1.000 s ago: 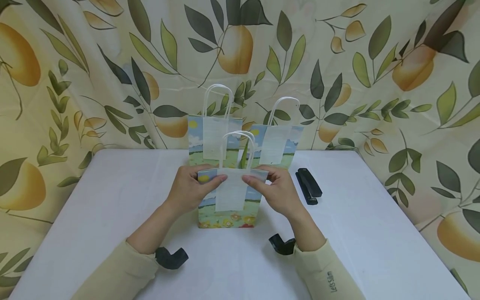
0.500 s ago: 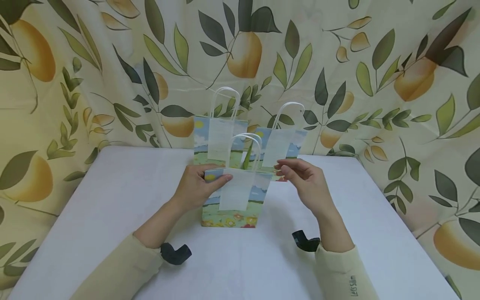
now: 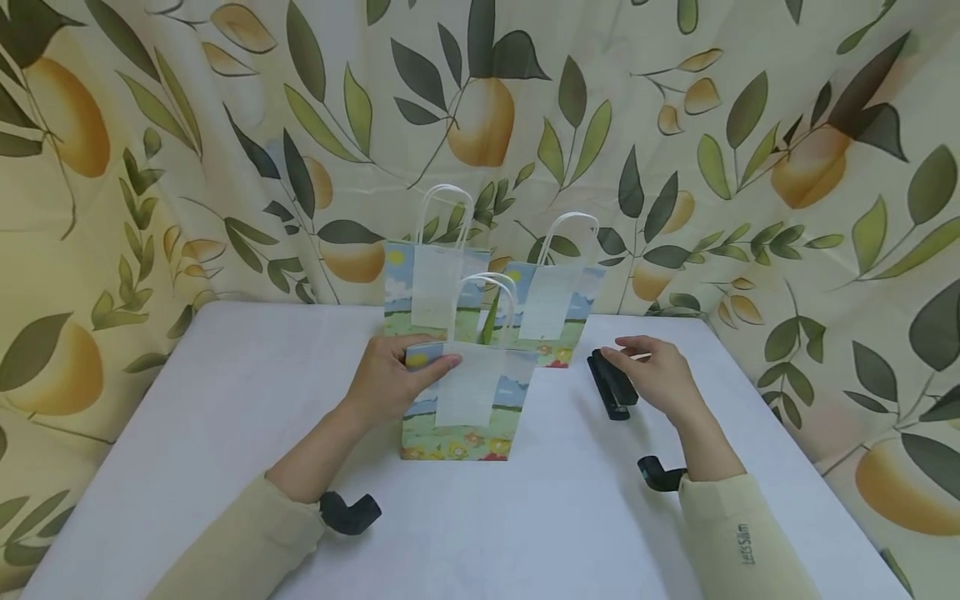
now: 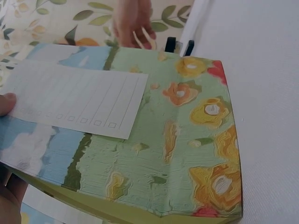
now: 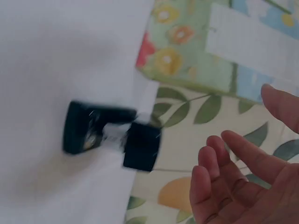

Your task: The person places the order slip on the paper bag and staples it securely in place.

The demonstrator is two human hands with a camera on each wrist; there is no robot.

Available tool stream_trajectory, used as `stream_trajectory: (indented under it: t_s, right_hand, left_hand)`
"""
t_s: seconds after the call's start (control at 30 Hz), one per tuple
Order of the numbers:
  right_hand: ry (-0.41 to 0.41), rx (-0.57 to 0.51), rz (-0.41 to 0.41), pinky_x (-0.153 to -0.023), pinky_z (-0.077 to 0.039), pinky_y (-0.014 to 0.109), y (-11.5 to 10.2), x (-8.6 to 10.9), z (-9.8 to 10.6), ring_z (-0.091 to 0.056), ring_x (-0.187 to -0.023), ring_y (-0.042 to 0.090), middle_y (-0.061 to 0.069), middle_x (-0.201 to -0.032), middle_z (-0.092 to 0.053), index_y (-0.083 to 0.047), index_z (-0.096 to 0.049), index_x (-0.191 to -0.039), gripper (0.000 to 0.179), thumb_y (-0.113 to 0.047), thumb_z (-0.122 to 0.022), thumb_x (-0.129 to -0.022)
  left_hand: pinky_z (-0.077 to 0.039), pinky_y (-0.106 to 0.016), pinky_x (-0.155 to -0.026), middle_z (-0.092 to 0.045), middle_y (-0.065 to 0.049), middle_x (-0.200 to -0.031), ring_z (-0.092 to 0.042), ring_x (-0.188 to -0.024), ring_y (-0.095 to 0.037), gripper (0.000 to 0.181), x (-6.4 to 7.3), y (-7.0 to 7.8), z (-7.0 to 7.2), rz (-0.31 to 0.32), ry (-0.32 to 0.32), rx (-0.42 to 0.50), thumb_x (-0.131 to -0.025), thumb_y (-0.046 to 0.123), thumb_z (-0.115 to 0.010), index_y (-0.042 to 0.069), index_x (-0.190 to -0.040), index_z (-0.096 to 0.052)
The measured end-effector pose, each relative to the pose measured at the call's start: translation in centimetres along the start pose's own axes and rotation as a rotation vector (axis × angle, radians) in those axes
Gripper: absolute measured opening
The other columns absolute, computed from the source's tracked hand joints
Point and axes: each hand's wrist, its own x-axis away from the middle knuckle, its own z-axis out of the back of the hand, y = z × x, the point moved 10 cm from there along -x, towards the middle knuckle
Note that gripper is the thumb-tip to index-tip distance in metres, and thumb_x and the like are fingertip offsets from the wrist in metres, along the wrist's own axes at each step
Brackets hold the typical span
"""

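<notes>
My left hand [image 3: 386, 379] grips the upper left edge of the front paper gift bag [image 3: 465, 442], thumb on the near face and fingers behind. This bag has painted flowers, a blue sky band, white twisted handles and a white lined paper slip [image 4: 79, 95] on its face. My right hand [image 3: 660, 375] is over the black stapler [image 3: 613, 385], which lies on the table right of the bags. In the right wrist view the fingers [image 5: 252, 154] are spread and relaxed, apart from the stapler [image 5: 142, 145].
Two similar bags stand behind the front one, a left bag [image 3: 399, 283] and a right bag [image 3: 581, 304], each with a white slip. A white cloth covers the table [image 3: 247, 400]. Behind it hangs a fruit-patterned curtain [image 3: 240, 225].
My right hand has let go of the front bag's right edge and moved right to the stapler. My left hand keeps hold of the bag.
</notes>
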Motion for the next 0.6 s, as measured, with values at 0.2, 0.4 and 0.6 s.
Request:
stream_trajectory:
  t_s: [0.2, 0.4, 0.6]
  right_hand:
    - [-0.108, 0.089, -0.106, -0.107, -0.044, 0.066, 3.1, -1.1, -1.0, -0.045, -0.138, 0.051, 0.033, -0.151, -0.047, 0.004, -0.048, -0.150, 0.076, -0.057, -0.051, -0.104]
    - [-0.185, 0.126, -0.175, -0.107, -0.044, 0.067, 5.6, -1.5, -1.8, -0.043, -0.139, 0.054, 0.036, -0.150, -0.046, 0.010, -0.047, -0.147, 0.074, -0.051, -0.050, -0.106]
    - [-0.219, 0.076, -0.233, -0.101, -0.052, 0.058, 7.2, -1.9, -2.5, -0.055, -0.129, 0.048, 0.037, -0.149, -0.046, 0.010, -0.046, -0.148, 0.075, -0.051, -0.053, -0.105]
  left_hand:
    - [-0.028, -0.023, -0.043, -0.081, -0.002, -0.105, -0.040, -0.049, -0.005, 0.014, 0.1, -0.1, -0.1, 0.006, -0.008, 0.010, -0.094, 0.024, -0.079, 0.016, -0.104, -0.083]
    - [-0.024, -0.023, -0.042, -0.080, -0.003, -0.106, -0.022, -0.045, -0.005, 0.016, 0.2, -0.1, 0.0, 0.015, -0.005, 0.015, -0.093, 0.026, -0.079, 0.016, -0.105, -0.083]
    - [-0.023, -0.024, -0.042, -0.081, -0.003, -0.105, -0.019, -0.045, -0.005, 0.016, 0.1, -0.1, 0.0, 0.008, -0.005, 0.011, -0.094, 0.026, -0.079, 0.016, -0.106, -0.083]
